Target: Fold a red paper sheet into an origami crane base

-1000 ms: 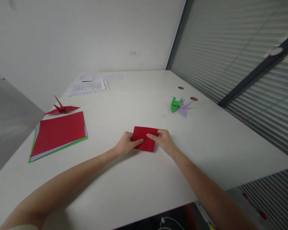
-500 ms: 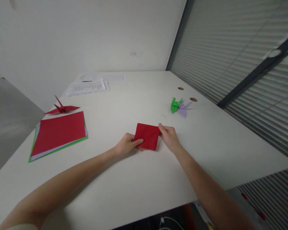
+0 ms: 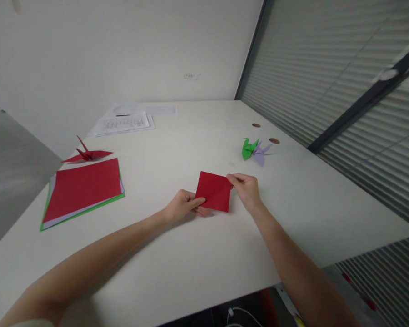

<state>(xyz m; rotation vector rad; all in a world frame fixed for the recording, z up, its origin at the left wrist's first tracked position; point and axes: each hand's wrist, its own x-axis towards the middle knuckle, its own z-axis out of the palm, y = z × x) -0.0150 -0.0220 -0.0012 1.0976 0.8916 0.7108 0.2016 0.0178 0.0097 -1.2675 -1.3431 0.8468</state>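
Red paper square [image 3: 213, 193] spanned the gap between the person's two hands, above the near half of the white table [image 3: 170, 163] and between its left and right edges. The left hand [image 3: 182, 205] gripped it by the lower left corner, thumb on top and fingers beneath; the right hand [image 3: 247, 188] pinched the upper right corner between thumb and finger. Held only at opposite corners, it could have buckled or taken a stray crease had the hands pulled unevenly; if it was folded, as it seemed, its layers could have slid out of line had the right pinch caught just one.

Besides that one square, one stack of coloured paper [image 3: 85, 188] lay by the table's left edge, at least three sheets deep: red on top, lilac and green at the borders. Cranes numbered three: one red crane [image 3: 87, 155] just beyond the stack, one green crane [image 3: 248, 149] and one lilac crane [image 3: 260, 154] together near the right edge, close to two round holes [image 3: 274, 141]. Printed sheets [image 3: 126, 122], several, overlapping too much to count, lay towards the far left corner.
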